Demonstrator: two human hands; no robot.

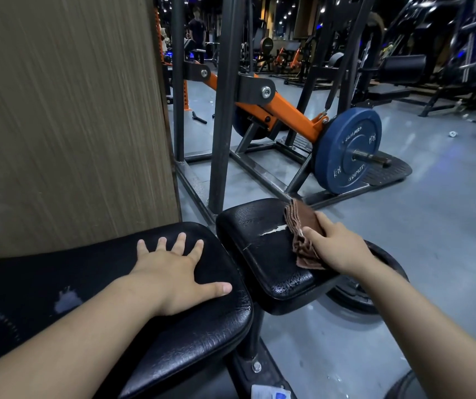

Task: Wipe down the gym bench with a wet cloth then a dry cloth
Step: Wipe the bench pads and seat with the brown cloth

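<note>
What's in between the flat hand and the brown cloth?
In the head view: bare black bench padding, the gap between the two pads, and a white tear by the cloth.

The bench pads (262,254) were black with cracked white tears; the folded cloth (303,234) brown — the weight plate (346,151) blue, its lever arm (291,110) orange.

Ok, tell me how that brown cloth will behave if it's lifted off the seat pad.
The brown cloth bunches into soft folds in the right hand, so it likely hangs limp when lifted. Its layered folds may come undone. On the cracked seat pad it probably drags, not slides.
</note>
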